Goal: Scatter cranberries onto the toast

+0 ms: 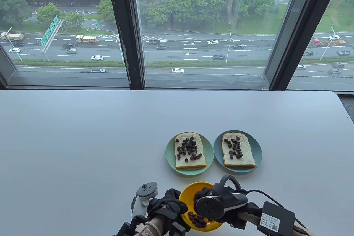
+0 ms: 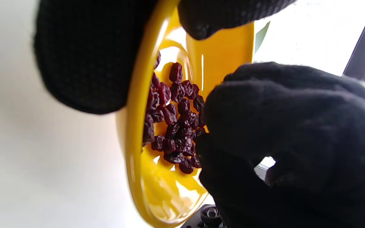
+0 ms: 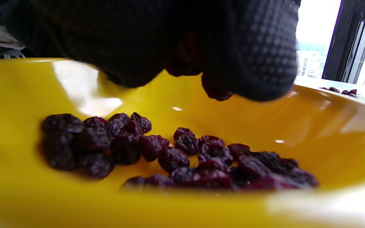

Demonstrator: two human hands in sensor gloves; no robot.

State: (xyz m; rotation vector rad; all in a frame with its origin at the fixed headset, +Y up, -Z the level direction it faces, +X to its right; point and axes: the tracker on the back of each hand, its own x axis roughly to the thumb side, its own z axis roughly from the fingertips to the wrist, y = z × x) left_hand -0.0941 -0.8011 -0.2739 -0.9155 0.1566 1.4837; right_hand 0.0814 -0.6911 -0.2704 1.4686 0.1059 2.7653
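Here we list a shallow glossy yellow bowl [image 1: 190, 191] at the table's six o'clock edge, gripped at its nine o'clock rim by our left hand [image 1: 171, 202] in a black knit sensor glove, thumb over the lip and fingers [image 2: 84, 60] beneath. Inside it, toward six o'clock, lies a loose heap of dark red dried cranberries [image 3: 176, 155]. Our right hand [image 1: 210, 200], likewise gloved, hangs over the bowl from three o'clock with its fingertips [image 3: 258, 63] bunched together just above the berries; something dark shows between them in the right wrist view, but we cannot tell whether they have a cranberry pinched.

Beyond the bowl, toward twelve o'clock, stand two round plates just beside each other. The pale green round plate [image 1: 170, 154] at eleven o'clock carries a white square toast slice with a golden crust [image 1: 181, 162], thickly scattered with cranberries. The light blue round plate [image 1: 258, 150] at one o'clock carries a second white toast slice [image 1: 247, 160], with a narrower band of cranberries down its middle.

All rests on a white matte table [image 1: 83, 142], with a dark-framed window [image 1: 121, 25] at twelve o'clock.
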